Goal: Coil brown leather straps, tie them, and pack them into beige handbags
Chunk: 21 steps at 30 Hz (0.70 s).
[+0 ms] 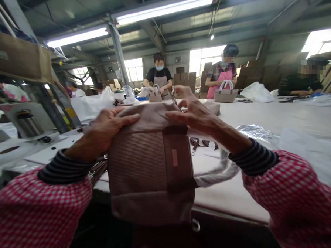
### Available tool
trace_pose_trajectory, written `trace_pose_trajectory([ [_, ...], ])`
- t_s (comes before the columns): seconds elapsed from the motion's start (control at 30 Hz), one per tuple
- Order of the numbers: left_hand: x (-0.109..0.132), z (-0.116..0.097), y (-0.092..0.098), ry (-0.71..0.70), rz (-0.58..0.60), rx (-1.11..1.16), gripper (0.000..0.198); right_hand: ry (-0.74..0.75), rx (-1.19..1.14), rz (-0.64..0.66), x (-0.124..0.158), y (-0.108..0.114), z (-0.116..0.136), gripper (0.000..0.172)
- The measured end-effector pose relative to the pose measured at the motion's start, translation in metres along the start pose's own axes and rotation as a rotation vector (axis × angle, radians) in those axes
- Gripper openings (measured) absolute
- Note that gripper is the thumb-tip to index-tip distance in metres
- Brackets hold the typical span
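Observation:
A brown ribbed handbag (pixel 138 163) is tipped on its side in front of me, with a small pinkish label on its dark band. My left hand (pixel 110 126) grips the bag's upper left corner, thumb on the near face and fingers partly hidden behind. My right hand (pixel 196 111) is at the upper right corner; its thumb touches the bag and the other fingers are spread and raised. A handle in white wrapping (pixel 218 175) sticks out to the right. A metal ring (pixel 195 224) hangs at the lower right corner.
The pale worktable (pixel 266 114) stretches ahead, with crumpled clear plastic (pixel 258 132) on the right. Dark straps (pixel 200 143) lie behind the bag. Across the table, one person (pixel 158 77) and another person in a pink apron (pixel 223 77) handle bags. A steel flask (pixel 28 122) stands left.

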<state>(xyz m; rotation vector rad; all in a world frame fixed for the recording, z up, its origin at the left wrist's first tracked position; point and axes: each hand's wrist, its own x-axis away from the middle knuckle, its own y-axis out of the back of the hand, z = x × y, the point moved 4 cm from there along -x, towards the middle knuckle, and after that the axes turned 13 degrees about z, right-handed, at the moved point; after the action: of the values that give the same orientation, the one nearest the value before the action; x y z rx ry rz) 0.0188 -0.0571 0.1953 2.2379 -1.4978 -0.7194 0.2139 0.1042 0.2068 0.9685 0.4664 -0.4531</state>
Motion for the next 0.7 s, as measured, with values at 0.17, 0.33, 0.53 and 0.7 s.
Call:
trace_pose_trajectory([
  [0.17, -0.042, 0.099, -0.082, 0.153, 0.197, -0.171, 0.035, -0.534, 0.036, 0.27, 0.081, -0.063, -0.091, 0.063],
  [0.33, -0.054, 0.15, -0.104, 0.209, 0.196, -0.473, 0.023, -0.555, -0.012, 0.262, 0.12, -0.089, -0.113, 0.048],
  [0.53, -0.068, 0.12, -0.102, 0.094, 0.189, -0.752, 0.019, -0.551, 0.011, 0.276, 0.111, -0.08, -0.12, 0.03],
  [0.7, -0.048, 0.076, -0.153, -0.387, 0.486, -0.775, 0.026, -0.551, -0.149, 0.264, 0.117, -0.086, -0.143, 0.037],
])
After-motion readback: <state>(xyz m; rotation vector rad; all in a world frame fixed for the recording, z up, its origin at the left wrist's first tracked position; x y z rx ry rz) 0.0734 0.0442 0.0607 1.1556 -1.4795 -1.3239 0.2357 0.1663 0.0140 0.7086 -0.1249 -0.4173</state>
